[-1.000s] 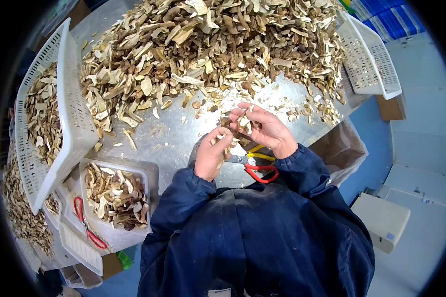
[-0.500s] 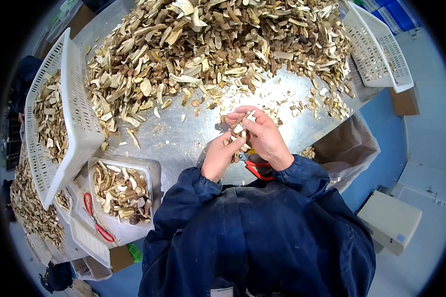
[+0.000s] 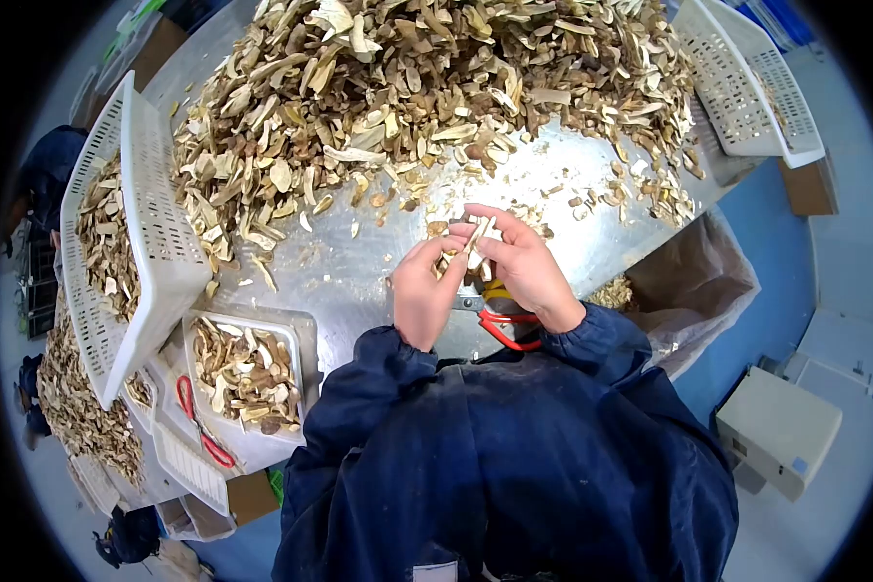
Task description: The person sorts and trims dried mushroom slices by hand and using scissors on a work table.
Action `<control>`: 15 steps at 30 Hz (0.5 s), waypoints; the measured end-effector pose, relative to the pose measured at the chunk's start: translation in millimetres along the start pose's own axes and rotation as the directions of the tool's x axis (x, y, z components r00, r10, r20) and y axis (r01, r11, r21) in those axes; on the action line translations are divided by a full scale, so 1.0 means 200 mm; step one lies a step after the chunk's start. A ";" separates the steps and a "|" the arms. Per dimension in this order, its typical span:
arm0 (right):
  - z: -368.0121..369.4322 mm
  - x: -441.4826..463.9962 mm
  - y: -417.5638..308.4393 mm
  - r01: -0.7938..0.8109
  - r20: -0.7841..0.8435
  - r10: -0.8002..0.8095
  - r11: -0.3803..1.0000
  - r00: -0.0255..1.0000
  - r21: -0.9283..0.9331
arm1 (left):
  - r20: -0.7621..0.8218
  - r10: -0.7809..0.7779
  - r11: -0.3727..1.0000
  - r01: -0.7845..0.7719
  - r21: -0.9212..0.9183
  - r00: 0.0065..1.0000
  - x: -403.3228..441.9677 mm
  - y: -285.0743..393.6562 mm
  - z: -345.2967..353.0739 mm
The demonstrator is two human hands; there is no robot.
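My left hand (image 3: 424, 294) and my right hand (image 3: 528, 269) meet over the metal table, both closed on pale dried mushroom slices (image 3: 474, 246). The left fingertips pinch at a slice, while several more lie within the right fingers. How many slices each hand has is partly hidden. Just below the hands, red-handled scissors (image 3: 510, 330) with a yellow part lie on the table, their blades partly covered. Beyond my fingers a large heap of dried mushroom slices (image 3: 398, 87) spreads over the tabletop, with pale crumbs scattered at its near edge.
A white tray (image 3: 299, 373) of slices stands left of me, beside another pair of red-handled scissors (image 3: 202, 427). White perforated baskets stand at the left (image 3: 170, 247) and far right (image 3: 737, 92). A lined bin (image 3: 698, 281) is by the table's right edge. People are at the far left.
My left hand has shifted slightly left and up, its fingertips now pinching at the slices by my right hand. The whole view has shifted slightly.
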State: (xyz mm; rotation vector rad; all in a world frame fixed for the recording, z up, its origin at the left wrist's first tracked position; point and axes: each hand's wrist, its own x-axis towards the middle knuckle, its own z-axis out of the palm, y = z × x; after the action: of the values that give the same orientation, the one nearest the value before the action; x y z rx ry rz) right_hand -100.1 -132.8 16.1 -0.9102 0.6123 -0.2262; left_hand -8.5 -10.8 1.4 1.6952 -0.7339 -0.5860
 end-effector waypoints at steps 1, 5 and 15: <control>0.00 -0.01 0.00 -0.001 0.014 0.001 0.999 1.000 0.045 | 0.005 -0.035 0.999 0.035 -0.007 0.999 0.00 0.00 0.00; -0.05 -0.02 -0.02 0.002 -0.044 0.007 0.980 0.999 0.199 | 0.116 -0.365 0.900 0.382 -0.209 0.924 0.00 -0.01 -0.04; -0.02 -0.07 0.06 0.003 -0.068 0.005 0.994 0.998 0.111 | -0.072 0.155 0.972 -0.139 0.192 0.985 -0.02 0.05 0.03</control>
State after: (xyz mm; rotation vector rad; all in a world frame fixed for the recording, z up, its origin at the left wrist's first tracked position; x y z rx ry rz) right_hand -114.6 -123.1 9.5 -0.7975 0.6569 -0.2887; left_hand -17.5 -13.7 10.2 1.8074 -0.8655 -0.3468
